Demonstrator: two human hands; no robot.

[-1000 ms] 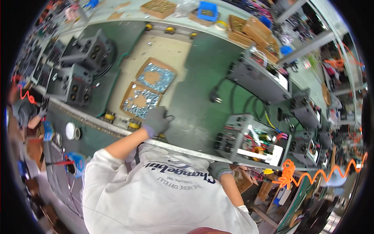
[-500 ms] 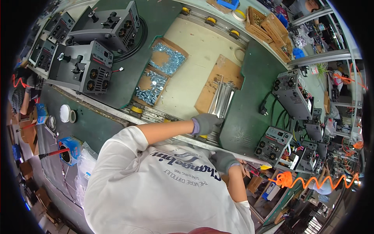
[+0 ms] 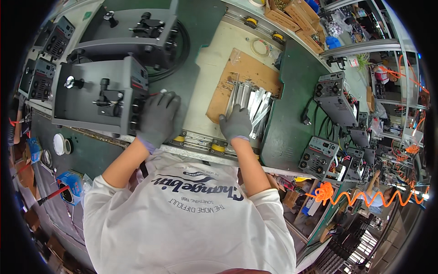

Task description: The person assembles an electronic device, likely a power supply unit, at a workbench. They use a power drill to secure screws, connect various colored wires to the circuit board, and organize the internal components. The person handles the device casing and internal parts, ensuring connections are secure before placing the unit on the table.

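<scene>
My left hand (image 3: pixel 159 118), in a grey glove, lies with its fingers stretched out at the front panel of the nearer grey welding machine (image 3: pixel 98 93), over the edge of the green board (image 3: pixel 182 84). Whether it presses on the machine or the board I cannot tell. Also gloved, my right hand (image 3: pixel 236 124) rests at the near end of a bundle of shiny metal strips (image 3: pixel 259 107), its thumb and fingers apart. Those strips lie loosely fanned on a brown cardboard sheet (image 3: pixel 219 99). No strip is visibly gripped.
A second welding machine (image 3: pixel 123 34) with a coiled black cable stands behind the nearer one. At right, another green board (image 3: pixel 292 109) carries a black plug (image 3: pixel 305 118) and more machines (image 3: pixel 336 100). Roller track (image 3: pixel 200 142) runs along the near edge. An orange coiled hose (image 3: pixel 356 198) hangs at right.
My left hand has moved from the strips to the machine at left. My right hand has come up from the bench edge onto the strips. The machine's board sits farther right; the fastener boxes are out of sight.
</scene>
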